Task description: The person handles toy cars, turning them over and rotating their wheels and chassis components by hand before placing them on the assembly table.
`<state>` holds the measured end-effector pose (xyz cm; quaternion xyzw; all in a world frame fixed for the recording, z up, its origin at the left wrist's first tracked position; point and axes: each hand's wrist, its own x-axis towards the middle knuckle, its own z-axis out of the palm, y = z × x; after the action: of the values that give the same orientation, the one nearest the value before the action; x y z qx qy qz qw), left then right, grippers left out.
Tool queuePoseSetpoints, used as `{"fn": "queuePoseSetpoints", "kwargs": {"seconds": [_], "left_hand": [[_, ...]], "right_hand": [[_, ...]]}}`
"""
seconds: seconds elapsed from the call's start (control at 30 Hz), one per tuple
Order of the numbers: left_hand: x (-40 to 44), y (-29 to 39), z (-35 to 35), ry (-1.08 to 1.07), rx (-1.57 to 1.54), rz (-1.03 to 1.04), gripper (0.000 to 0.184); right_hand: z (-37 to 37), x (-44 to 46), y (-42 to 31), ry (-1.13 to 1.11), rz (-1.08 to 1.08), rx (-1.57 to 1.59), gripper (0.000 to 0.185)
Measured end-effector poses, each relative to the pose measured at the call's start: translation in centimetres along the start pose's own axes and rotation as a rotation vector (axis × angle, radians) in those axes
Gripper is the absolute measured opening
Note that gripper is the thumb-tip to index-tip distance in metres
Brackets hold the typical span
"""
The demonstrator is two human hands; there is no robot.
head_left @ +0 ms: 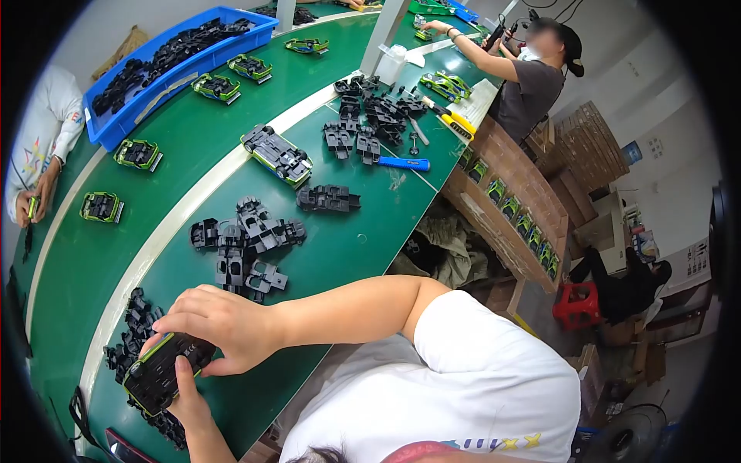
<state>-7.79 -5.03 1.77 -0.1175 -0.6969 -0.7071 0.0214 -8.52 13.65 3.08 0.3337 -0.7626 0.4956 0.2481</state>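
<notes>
A toy car (154, 378) with a black underside and bright green edges is held between my two hands over the bench, underside towards me. My right hand (224, 328) reaches across from above, its fingers curled over the car's upper side and end. From below, my left hand (187, 392) grips the lower end, thumb pressed on the black base. Beneath and beside the car lies a heap of small black plastic parts (137, 316), partly covered by my hands. Farther along sit more black moulded parts (251, 231) and another overturned toy car (278, 154).
A blue bin (116, 127) of black parts stands across the belt (177, 170), where several green cars sit. A blue-handled tool (405, 163) and yellow cutter (455, 119) lie farther up. Cars fill a cardboard box (502, 147). Co-workers (532, 77) work nearby; another person's hand (46, 185) is at left.
</notes>
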Motion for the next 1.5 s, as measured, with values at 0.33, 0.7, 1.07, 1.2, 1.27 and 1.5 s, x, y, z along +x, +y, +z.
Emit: {"fn": "queuePoseSetpoints", "kwargs": {"seconds": [0.33,0.7,1.07,1.2,1.27,1.5], "left_hand": [[0.12,0.12,0.25,0.015,0.016,0.019,0.046],[-0.01,0.2,0.29,-0.002,0.006,0.008,0.045],[0.06,0.34,0.58,0.004,0.016,0.046,0.045],[-0.08,0.4,0.59,0.003,0.003,0.033,0.045],[-0.09,0.46,0.42,-0.012,0.014,0.032,0.045],[-0.07,0.32,0.49,-0.002,0.013,0.043,0.046]], "right_hand": [[-0.08,0.04,0.0,0.0,0.009,-0.006,0.086],[0.02,-0.26,-0.03,-0.017,0.03,-0.002,0.085],[0.12,-0.21,0.08,0.001,0.012,-0.023,0.082],[-0.05,-0.15,-0.12,-0.017,0.033,-0.002,0.082],[-0.08,-0.08,-0.13,-0.013,0.029,0.001,0.081],[-0.31,0.01,-0.15,-0.011,0.022,-0.005,0.08]]}}
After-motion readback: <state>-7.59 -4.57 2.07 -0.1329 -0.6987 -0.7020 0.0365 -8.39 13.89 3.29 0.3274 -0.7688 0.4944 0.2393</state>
